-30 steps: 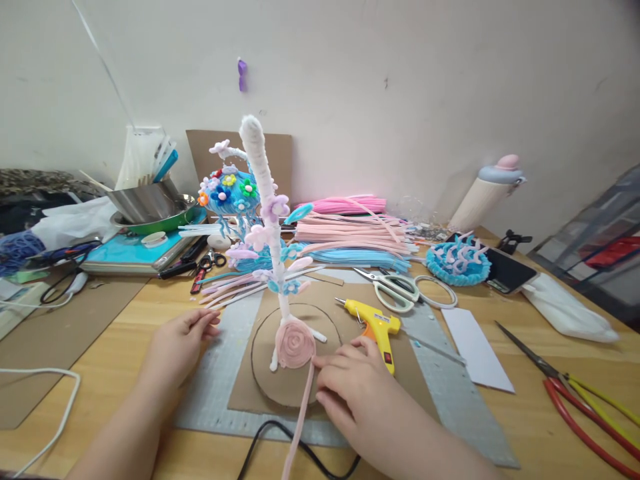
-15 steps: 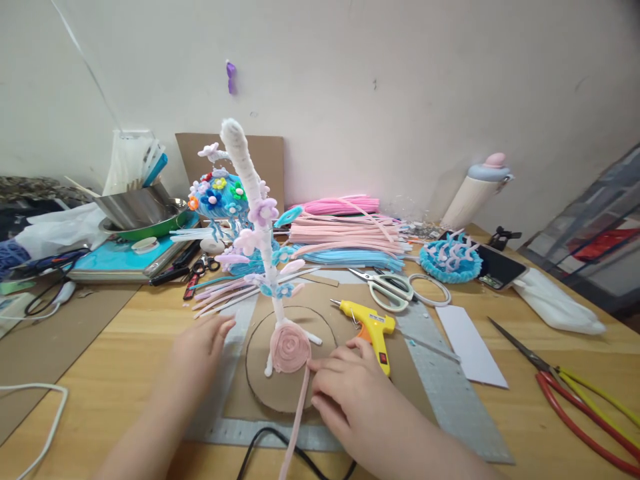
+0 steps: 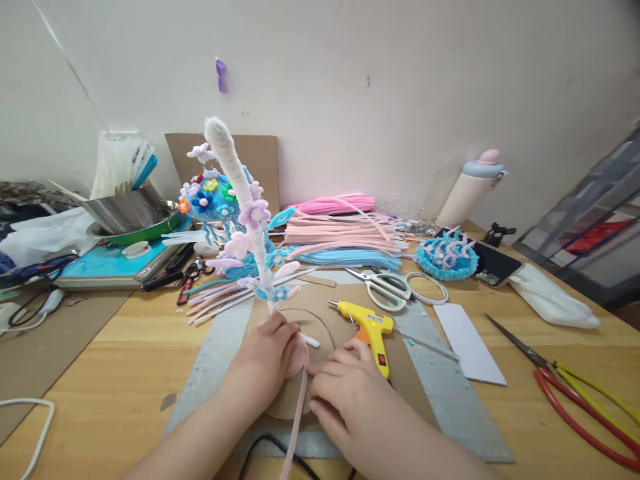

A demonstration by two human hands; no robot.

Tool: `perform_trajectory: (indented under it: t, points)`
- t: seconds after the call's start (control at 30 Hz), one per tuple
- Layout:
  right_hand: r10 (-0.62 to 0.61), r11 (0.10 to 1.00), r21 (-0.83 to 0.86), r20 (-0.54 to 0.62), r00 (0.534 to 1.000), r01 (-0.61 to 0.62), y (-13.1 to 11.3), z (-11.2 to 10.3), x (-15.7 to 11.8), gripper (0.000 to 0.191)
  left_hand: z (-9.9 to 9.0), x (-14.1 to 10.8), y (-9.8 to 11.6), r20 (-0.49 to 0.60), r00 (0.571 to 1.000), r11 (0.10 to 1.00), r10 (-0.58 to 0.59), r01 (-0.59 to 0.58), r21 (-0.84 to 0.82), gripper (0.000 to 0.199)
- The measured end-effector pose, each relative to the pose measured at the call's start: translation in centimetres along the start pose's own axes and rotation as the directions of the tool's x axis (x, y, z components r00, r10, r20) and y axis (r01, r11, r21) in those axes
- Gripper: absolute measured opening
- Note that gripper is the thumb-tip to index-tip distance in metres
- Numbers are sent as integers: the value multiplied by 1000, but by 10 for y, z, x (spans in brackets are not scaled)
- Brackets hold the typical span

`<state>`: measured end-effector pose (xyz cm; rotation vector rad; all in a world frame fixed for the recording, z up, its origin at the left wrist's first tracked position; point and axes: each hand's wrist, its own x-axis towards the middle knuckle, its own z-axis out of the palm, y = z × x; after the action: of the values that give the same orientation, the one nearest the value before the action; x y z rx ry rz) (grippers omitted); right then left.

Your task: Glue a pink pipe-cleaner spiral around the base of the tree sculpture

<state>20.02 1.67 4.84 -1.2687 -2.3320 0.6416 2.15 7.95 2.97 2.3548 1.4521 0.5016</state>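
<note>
A white fuzzy stem (image 3: 230, 163) with lilac and blue flowers stands tilted on a cardboard sheet (image 3: 310, 303). At its foot lies a coiled pink disc (image 3: 299, 358), partly covered by my left hand (image 3: 270, 360), whose fingers are closed over the stem's base and the disc; what they grip is hidden. A pink strip (image 3: 296, 427) runs from the disc toward the front edge. My right hand (image 3: 345, 393) has its curled fingertips at the disc's right edge, where the strip leaves it. A yellow glue gun (image 3: 373, 327) lies just beyond my right hand.
White-handled scissors (image 3: 387, 291) and a white ring lie behind the glue gun. Red-handled shears (image 3: 555, 387) are at the right. Pink and blue pipe cleaners (image 3: 340, 230) are piled at the back. A metal bowl (image 3: 125, 210) stands back left. A black cable (image 3: 270, 440) crosses the front.
My left hand has moved right and come down over the stem's base and the coiled disc. My right hand has stayed at the disc's edge. The view has shifted slightly.
</note>
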Motion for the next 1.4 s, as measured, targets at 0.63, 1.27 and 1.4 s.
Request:
perform_trajectory:
  t: [0.63, 1.27, 1.4]
  points:
    - [4, 1000, -17, 26, 1000, -3, -1, -1, 0, 11, 3, -8, -8, -185, 976, 971, -117, 72, -230, 15]
    - [-10, 1000, 3, 15, 1000, 10, 1, -1, 0, 11, -13, -22, -14, 16, 897, 543, -442, 282, -791, 29]
    - [-10, 1000, -8, 10, 1000, 10, 1, -1, -1, 11, -10, -16, -7, 43, 897, 465, -439, 268, -844, 27]
